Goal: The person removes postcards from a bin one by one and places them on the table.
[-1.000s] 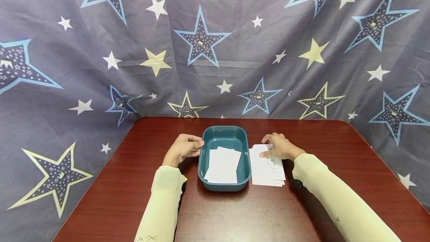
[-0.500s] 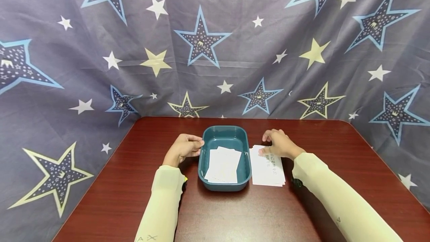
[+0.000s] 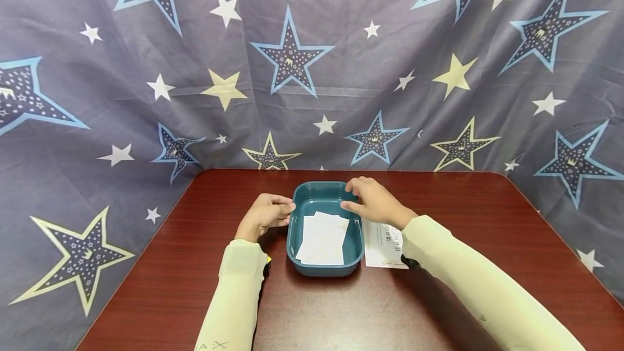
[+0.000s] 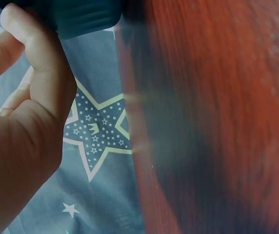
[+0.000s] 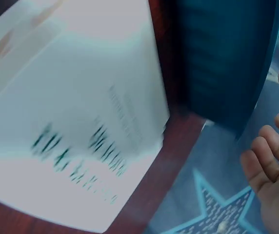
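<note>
A teal rectangular tray (image 3: 325,271) stands mid-table with several white paper sheets (image 3: 322,240) lying inside. My left hand (image 3: 264,215) touches the tray's left side with its fingertips at the rim; in the left wrist view the hand (image 4: 37,97) reaches up to the tray's outer wall (image 4: 88,19). My right hand (image 3: 375,200) is over the tray's right rim, fingers loosely bent and nothing visible between them. Below it, partly hidden by hand and sleeve, a stack of printed white sheets (image 3: 377,248) lies right beside the tray. The right wrist view shows the printed sheets (image 5: 81,112) blurred.
The dark red wooden table (image 3: 219,194) extends around the tray on all sides. A grey star-patterned cloth (image 3: 312,69) hangs behind the table's far edge and along its sides.
My right hand has lifted off the paper stack and moved left to the tray's right rim. More print shows on the stack's top sheet. My left hand stays at the tray.
</note>
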Motion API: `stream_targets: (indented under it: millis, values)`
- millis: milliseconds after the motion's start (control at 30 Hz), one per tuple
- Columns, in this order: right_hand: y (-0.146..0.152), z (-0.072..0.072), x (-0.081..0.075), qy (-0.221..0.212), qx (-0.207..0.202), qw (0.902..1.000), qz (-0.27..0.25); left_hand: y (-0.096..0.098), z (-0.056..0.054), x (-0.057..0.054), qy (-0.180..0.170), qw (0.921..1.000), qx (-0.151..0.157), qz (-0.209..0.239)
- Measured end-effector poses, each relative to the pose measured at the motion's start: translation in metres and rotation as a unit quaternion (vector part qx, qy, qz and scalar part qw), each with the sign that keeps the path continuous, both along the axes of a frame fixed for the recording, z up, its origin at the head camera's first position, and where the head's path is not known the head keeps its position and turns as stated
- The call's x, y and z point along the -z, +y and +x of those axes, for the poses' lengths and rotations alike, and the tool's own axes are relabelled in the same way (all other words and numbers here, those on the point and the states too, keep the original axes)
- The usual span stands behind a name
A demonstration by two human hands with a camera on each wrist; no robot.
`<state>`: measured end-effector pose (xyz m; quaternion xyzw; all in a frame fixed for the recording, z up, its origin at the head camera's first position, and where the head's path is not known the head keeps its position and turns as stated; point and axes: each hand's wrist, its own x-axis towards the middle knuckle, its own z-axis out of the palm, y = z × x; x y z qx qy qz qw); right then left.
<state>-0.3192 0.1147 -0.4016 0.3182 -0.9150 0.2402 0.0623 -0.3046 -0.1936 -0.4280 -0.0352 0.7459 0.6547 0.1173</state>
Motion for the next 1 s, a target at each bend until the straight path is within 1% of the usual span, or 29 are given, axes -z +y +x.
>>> stream_targets:
  millis: [100,300,367,433,533,633,767,900,1000]
  values:
    - [-0.015,0.003,-0.003,-0.001,-0.021,0.9995,0.024,0.0,0.0,0.0,0.0,1.0,-0.001,0.001]
    - [-0.037,0.005,-0.004,-0.023,-0.053,0.9964,0.061,-0.001,0.001,0.001,-0.001,1.0,0.001,0.0]
    - [-0.042,0.005,-0.003,-0.041,-0.061,0.9947,0.072,0.0,0.0,0.001,0.001,1.0,0.0,-0.002]
    - [-0.046,0.005,-0.002,-0.068,-0.062,0.9922,0.084,0.0,0.0,0.001,0.003,1.0,-0.001,-0.005]
    - [-0.05,0.005,0.001,-0.112,-0.054,0.9876,0.096,0.0,-0.001,0.001,0.004,1.0,-0.001,-0.005]
    - [-0.053,0.006,0.004,-0.133,-0.041,0.9831,0.119,0.001,-0.001,0.001,0.003,1.0,-0.002,-0.003]
    - [-0.056,0.007,0.008,-0.132,-0.03,0.9781,0.158,0.001,-0.002,0.001,0.001,1.0,-0.002,-0.001]
    - [-0.058,0.008,0.009,-0.119,-0.025,0.9737,0.193,0.0,-0.003,0.002,0.002,1.0,-0.002,0.0]
    - [-0.059,0.01,0.009,-0.115,-0.02,0.9665,0.229,0.0,-0.003,0.002,0.001,1.0,-0.003,-0.001]
